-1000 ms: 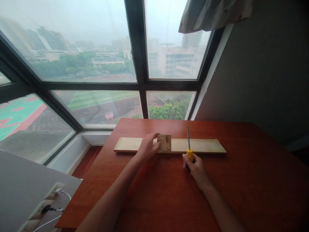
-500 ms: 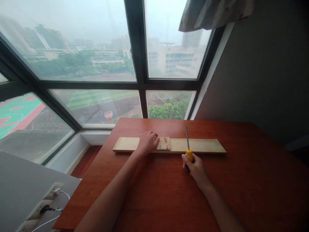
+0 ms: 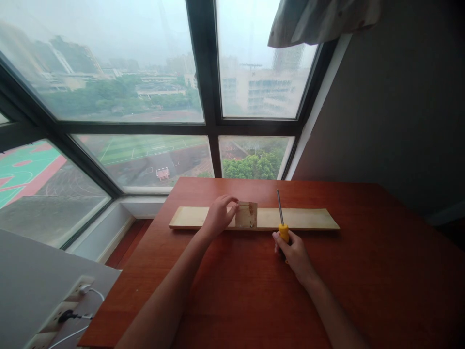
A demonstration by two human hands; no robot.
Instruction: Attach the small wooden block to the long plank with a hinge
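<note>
My left hand point(image 3: 219, 215) pinches the left edge of a small square wooden piece with metal fittings point(image 3: 247, 215). This piece is tilted up over a long pale wooden board point(image 3: 298, 218), its far edge raised; whether its near edge still touches the board I cannot tell. In my right hand point(image 3: 292, 249) is a screwdriver point(image 3: 284, 232) with a yellow handle, its metal shaft pointing up and away in front of the board. My right fingers are wrapped round the handle and partly hide it.
The long board lies across a reddish-brown table point(image 3: 232, 291). Behind the table stand large windows point(image 3: 254, 77) with dark frames, and a grey wall point(image 3: 399, 106) rises at right. Power sockets point(image 3: 61, 310) with plugged-in cords are on the low wall at left.
My left hand has tilted the small wooden piece up from lying flat on the board. The right hand and screwdriver have hardly moved.
</note>
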